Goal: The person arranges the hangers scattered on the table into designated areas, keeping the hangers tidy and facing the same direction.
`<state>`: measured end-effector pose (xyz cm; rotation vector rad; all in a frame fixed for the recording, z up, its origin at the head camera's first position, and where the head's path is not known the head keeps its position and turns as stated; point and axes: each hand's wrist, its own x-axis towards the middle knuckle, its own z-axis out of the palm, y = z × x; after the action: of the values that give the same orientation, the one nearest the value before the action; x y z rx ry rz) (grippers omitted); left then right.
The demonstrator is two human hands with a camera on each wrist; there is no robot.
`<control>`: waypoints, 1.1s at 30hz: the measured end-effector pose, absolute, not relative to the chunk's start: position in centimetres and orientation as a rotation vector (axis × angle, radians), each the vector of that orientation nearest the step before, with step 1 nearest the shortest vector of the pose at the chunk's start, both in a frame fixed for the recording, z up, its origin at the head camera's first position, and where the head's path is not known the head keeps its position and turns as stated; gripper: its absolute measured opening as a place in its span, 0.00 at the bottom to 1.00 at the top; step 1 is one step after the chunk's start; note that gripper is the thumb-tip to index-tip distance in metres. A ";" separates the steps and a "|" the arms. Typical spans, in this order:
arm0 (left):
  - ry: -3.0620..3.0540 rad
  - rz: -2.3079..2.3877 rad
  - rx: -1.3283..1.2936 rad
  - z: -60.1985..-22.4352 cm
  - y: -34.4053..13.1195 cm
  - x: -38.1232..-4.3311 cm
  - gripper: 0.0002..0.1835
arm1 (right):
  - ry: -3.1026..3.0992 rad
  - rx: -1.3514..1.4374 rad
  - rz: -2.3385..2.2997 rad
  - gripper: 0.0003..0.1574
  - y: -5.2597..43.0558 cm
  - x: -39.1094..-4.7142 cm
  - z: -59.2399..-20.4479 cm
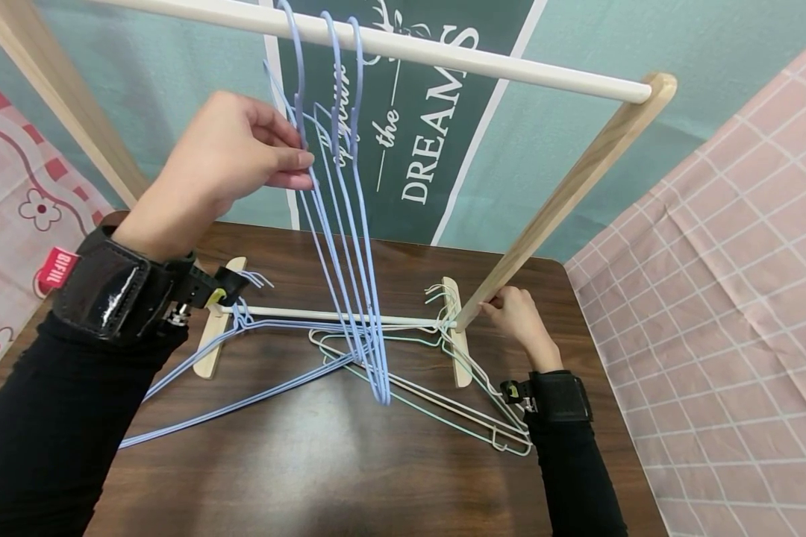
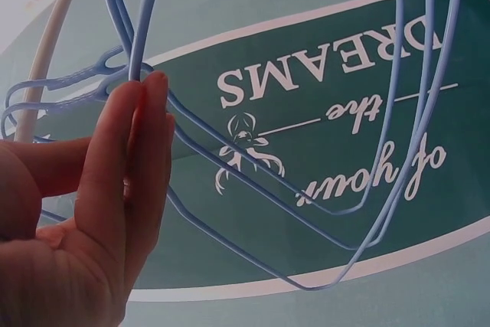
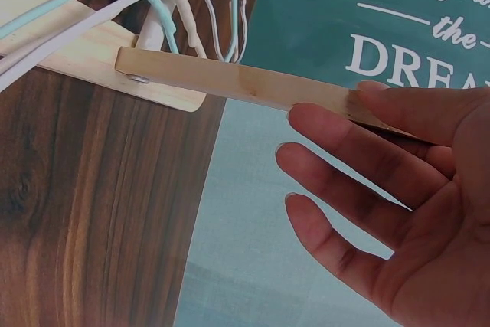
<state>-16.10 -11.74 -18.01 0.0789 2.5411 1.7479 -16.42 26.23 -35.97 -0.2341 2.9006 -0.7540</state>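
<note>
Three blue wire hangers hang by their hooks from the white top rod (image 1: 483,63) of a clothes rack. My left hand (image 1: 235,153) pinches the leftmost blue hanger (image 1: 300,89) just below its hook, between thumb and fingertips. In the left wrist view the other hangers' loops spread out beyond the fingers. Down at the right, my right hand (image 1: 520,321) holds the slanted wooden post (image 1: 563,201) near its foot. The right wrist view has thumb and index finger on that post, the other fingers spread loosely off it.
Blue hangers (image 1: 235,403) lie on the dark wooden table (image 1: 309,485) at left, by the lower white rod (image 1: 282,313). White and pale green hangers (image 1: 457,408) lie at the right foot. A green lettered banner (image 1: 410,212) hangs behind; pink checked cloth (image 1: 725,298) covers the right side.
</note>
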 end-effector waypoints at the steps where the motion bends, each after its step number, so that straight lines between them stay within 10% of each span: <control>1: 2.546 1.741 0.078 -18.0 -11.7 -16.1 0.14 | 2.900 -0.232 -0.757 0.12 26.2 -16.4 -36.0; 33: 2.546 1.732 0.098 -18.6 -11.9 -15.1 0.16 | 2.928 -0.250 -0.736 0.11 26.1 -16.2 -35.9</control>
<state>-15.08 -11.93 -18.55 0.0978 2.5462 1.7320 -16.22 26.11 -35.93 -0.2504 2.9283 -0.7358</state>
